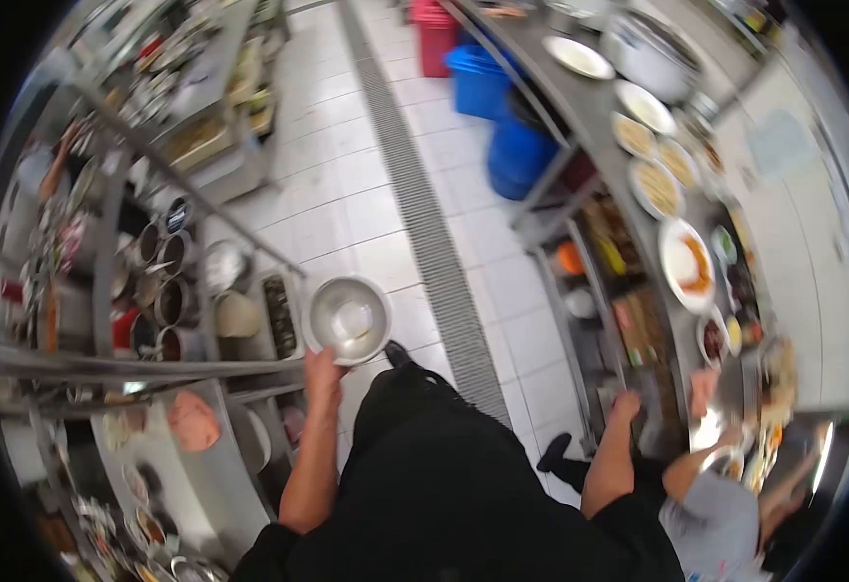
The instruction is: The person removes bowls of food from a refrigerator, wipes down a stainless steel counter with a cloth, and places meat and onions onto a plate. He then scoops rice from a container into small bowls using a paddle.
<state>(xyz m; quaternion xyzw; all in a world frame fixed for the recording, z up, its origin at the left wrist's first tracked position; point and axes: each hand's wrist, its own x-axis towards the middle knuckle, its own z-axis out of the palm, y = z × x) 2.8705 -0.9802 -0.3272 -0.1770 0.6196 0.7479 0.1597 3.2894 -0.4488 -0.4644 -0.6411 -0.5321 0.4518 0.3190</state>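
Observation:
My left hand (323,376) is closed on the near rim of a round stainless steel bowl (320,312), held out in front of me over the tiled floor. Inside the bowl, near its bottom, lies something whitish and pale. My right hand (625,404) hangs low at my right side, close to the lower shelves of the counter. It is blurred and seen from above, with its fingers mostly hidden.
A long drain grate (424,213) runs along the floor. Right, a steel counter (594,112) bears several plates of food; blue bins (482,82) stand beyond. Left are metal racks (143,367) with pots. A person in a grey shirt (710,529) works close on my right.

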